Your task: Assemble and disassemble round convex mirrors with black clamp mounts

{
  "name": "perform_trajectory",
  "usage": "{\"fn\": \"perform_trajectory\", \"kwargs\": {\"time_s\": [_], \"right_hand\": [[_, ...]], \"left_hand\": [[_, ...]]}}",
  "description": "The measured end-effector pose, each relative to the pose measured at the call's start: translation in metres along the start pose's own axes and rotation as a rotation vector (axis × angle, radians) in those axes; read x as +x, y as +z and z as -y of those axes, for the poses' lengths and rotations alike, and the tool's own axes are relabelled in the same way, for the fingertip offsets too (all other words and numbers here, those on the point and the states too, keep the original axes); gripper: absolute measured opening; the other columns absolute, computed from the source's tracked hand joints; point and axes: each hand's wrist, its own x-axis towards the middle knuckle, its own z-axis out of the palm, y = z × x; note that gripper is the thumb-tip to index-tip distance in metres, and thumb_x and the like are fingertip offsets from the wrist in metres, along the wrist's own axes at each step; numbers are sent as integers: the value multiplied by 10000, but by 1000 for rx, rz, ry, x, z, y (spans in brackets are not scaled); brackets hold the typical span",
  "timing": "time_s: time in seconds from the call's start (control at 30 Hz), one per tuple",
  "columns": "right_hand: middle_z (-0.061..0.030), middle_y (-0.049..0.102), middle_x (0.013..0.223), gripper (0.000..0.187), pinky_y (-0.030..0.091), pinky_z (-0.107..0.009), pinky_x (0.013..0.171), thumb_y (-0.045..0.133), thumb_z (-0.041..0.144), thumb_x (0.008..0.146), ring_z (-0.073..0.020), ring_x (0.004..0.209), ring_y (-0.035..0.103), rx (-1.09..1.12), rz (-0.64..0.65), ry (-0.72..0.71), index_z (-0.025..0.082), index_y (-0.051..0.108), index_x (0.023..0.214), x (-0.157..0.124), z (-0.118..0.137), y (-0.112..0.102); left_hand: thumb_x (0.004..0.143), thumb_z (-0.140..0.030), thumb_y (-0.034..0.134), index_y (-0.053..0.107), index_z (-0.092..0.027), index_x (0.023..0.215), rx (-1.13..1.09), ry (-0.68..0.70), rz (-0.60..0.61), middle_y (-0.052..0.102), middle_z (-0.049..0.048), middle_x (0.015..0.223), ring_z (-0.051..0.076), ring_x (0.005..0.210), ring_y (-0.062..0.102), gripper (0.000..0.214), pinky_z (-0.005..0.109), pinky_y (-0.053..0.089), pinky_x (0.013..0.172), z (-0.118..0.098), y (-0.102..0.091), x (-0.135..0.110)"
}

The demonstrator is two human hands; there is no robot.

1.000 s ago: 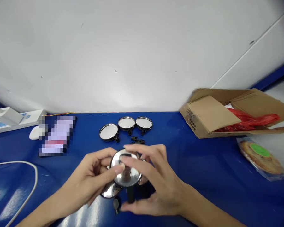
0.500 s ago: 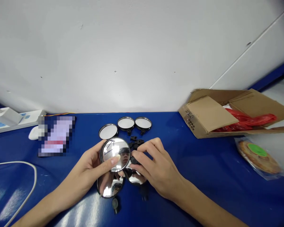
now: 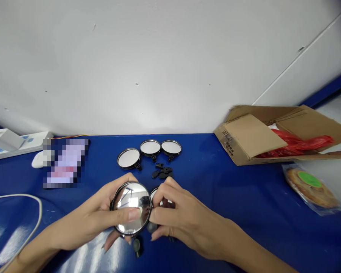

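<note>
Left hand (image 3: 102,214) grips mirror (image 3: 127,200) | right hand (image 3: 184,218) pinches knob (image 3: 152,227) beside it | near tabletop's (image 3: 213,182) far edge: three knobbed mirrors (image 3: 150,148) | clips (image 3: 165,170) loose

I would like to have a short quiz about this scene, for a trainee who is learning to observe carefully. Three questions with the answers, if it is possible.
1. Which hand has its thumb laid across the face of the held mirror?

2. True or false: the red plastic lies in the cardboard box.

3. How many far mirrors lie in the group on the blue table nearest the wall?
A. Two
B. Three
C. Five

Key:
1. The left hand.
2. True.
3. B.
</note>
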Motion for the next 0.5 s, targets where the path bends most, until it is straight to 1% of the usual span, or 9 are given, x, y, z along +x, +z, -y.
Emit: {"fn": "perform_trajectory", "kwargs": {"time_s": [0.07, 0.13, 0.23, 0.27, 0.33, 0.37, 0.43, 0.5], "right_hand": [[-37, 637, 1136, 139, 534, -291, 923, 766, 329, 1152, -174, 1022, 559, 126, 63, 5, 213, 779, 1077, 0, 2, -4], [-25, 642, 1110, 143, 542, -307, 987, 776, 367, 1144, -170, 1044, 594, 254, 98, 27, 233, 827, 1135, 0, 4, -8], [-16, 691, 1078, 226, 550, -330, 1048, 746, 440, 1155, -169, 1058, 654, 439, 60, 90, 242, 853, 1137, -1, 8, -15], [-19, 715, 1089, 236, 558, -333, 1051, 720, 437, 1174, -173, 1075, 675, 467, 22, 126, 243, 852, 1148, -1, 9, -17], [-26, 750, 1127, 221, 578, -332, 1009, 671, 391, 1211, -182, 1084, 703, 432, -116, 227, 261, 850, 1203, -2, 8, -20], [-27, 756, 1136, 215, 584, -327, 955, 655, 366, 1219, -184, 1060, 706, 377, -211, 294, 277, 850, 1231, -2, 6, -21], [-21, 753, 1104, 210, 563, -320, 824, 658, 350, 1207, -181, 951, 693, 236, -408, 426, 313, 856, 1270, -3, -1, -20], [-14, 737, 1036, 210, 529, -327, 747, 682, 348, 1180, -177, 846, 657, 99, -532, 532, 329, 861, 1288, -3, -12, -19]], "left_hand": [[1052, -505, 877, 665, -239, 1139, -40, -32, 66, 740, -3, 839, 89, 572, 625, 351, 100, 510, 442, -1, -1, -2], [1024, -497, 910, 652, -237, 1121, -89, -64, 118, 756, 3, 846, 91, 572, 663, 378, 86, 508, 432, 0, -2, -4], [982, -476, 955, 660, -234, 1103, -163, -103, 166, 793, 36, 861, 120, 581, 716, 400, 98, 517, 419, 2, -3, -5], [984, -467, 955, 670, -233, 1100, -176, -94, 157, 804, 48, 849, 131, 577, 723, 386, 108, 522, 417, 2, -4, -5], [1012, -447, 935, 696, -226, 1093, -172, -21, 77, 808, 57, 788, 137, 544, 707, 336, 132, 535, 419, 3, -7, -2], [1026, -443, 926, 708, -221, 1089, -163, 29, 21, 796, 50, 747, 132, 523, 686, 318, 140, 536, 419, 3, -9, 0], [1041, -452, 914, 714, -215, 1076, -161, 125, -79, 761, 21, 681, 110, 487, 627, 313, 140, 527, 423, 3, -12, 6], [1067, -472, 884, 706, -218, 1080, -179, 185, -161, 744, -2, 665, 89, 474, 592, 310, 134, 525, 447, 2, -14, 10]]}}
